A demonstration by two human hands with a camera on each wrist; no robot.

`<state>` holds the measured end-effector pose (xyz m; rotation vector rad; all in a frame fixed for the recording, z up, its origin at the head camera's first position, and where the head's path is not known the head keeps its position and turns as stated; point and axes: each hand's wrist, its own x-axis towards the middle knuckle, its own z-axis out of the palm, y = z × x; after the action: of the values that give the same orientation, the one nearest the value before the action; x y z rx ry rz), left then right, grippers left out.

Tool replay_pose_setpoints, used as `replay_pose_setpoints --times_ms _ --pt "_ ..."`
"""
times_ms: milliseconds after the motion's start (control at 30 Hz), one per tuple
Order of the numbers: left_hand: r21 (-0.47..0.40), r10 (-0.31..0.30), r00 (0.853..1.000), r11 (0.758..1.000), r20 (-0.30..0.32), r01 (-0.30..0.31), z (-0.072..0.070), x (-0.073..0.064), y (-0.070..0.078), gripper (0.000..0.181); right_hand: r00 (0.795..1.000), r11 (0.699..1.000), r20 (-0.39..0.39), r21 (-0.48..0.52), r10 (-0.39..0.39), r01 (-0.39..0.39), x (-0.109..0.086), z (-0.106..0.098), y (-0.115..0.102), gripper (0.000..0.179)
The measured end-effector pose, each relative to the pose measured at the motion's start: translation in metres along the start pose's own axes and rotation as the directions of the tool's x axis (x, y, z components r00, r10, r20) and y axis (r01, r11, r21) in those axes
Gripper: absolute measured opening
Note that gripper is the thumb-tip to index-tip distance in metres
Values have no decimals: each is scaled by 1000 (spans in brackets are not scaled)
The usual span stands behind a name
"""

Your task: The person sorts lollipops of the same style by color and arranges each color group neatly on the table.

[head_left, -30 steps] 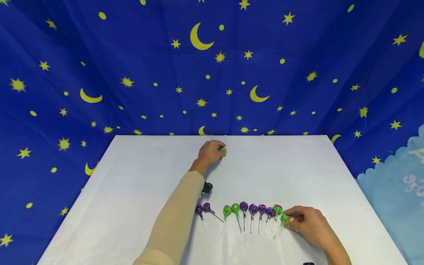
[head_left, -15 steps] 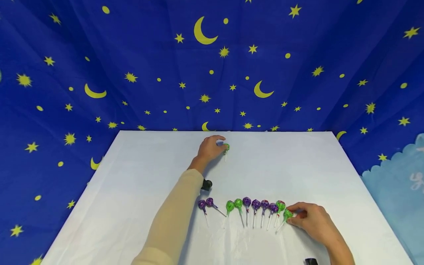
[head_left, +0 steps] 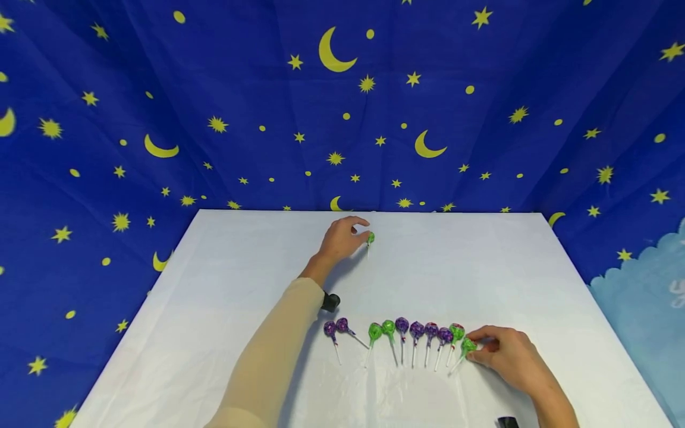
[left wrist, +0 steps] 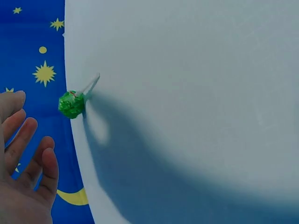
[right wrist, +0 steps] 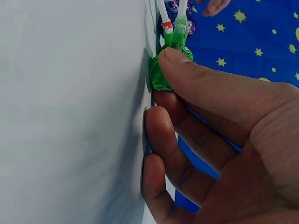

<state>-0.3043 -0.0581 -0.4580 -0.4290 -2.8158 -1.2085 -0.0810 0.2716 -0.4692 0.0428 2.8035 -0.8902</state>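
Observation:
At the far side of the table, a green-wrapped lollipop (head_left: 371, 237) lies with its stick toward me. My left hand (head_left: 342, 239) is just left of it. In the left wrist view a gap shows between the relaxed fingers (left wrist: 18, 144) and that lollipop (left wrist: 71, 105). Close to me, my right hand (head_left: 508, 356) pinches the head of another green lollipop (head_left: 468, 346) at the right end of a row. The right wrist view has the thumb (right wrist: 196, 74) across its green wrapper (right wrist: 161, 77). That row mixes green lollipops and purple lollipops (head_left: 417, 330).
Two purple lollipops (head_left: 329, 329) lie left of the row, one with its stick slanting toward it. A black wrist camera (head_left: 330, 302) sticks out from the left sleeve (head_left: 267, 356). A blue star-and-moon cloth (head_left: 278, 95) hangs behind the white table (head_left: 257, 238).
The left thumb and fingers have come off the far green lollipop, which now lies by itself. My right hand keeps its pinch at the row's end. The head view has shifted slightly.

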Motion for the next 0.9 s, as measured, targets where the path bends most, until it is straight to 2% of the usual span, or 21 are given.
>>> replay_pose_setpoints --times_ms 233,400,600,733,900 --pt "9 77 996 997 41 -77 -4 -12 8 25 1000 1000 -1 -5 -3 3 0 -1 1 32" --pt "86 143 987 985 76 -149 -7 -23 11 26 1000 1000 -10 -18 -17 17 1 -2 1 33" --pt "152 192 975 966 114 -208 -11 -33 14 28 1000 1000 -13 -18 -14 13 1 -1 1 32" --pt "162 207 969 960 137 -228 -14 -40 14 29 1000 1000 -11 -19 -13 13 1 0 1 31" --pt "163 203 961 959 185 -234 -16 -56 16 30 1000 1000 1 -11 -18 18 1 1 2 31"
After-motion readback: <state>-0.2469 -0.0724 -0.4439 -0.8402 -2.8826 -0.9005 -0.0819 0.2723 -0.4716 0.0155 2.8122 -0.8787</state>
